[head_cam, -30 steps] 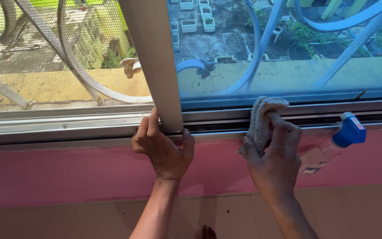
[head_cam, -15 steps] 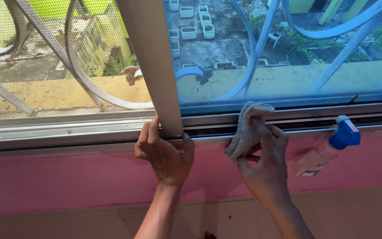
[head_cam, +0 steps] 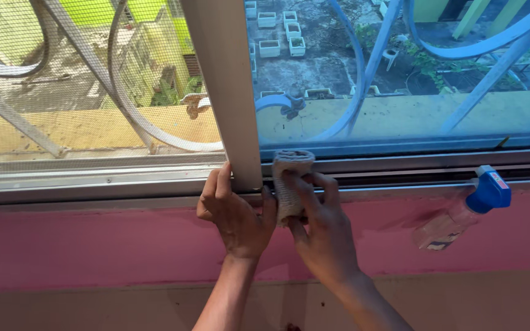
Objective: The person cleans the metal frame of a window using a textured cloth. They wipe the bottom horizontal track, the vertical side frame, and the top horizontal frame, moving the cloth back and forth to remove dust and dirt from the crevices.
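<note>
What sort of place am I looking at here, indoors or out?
Probably indoors at an upper-floor window of a home or similar building. A sliding window frame sits in a metal track above a pink wall; through the glass, curved metal grilles and a yard with planters far below.

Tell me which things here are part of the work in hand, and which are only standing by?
In use:
- left hand gripping the window frame
- right hand pressing the cloth at the window track

Standing by:
- spray bottle with blue head, hanging on the sill
- insect screen
- curved grille outside
</note>
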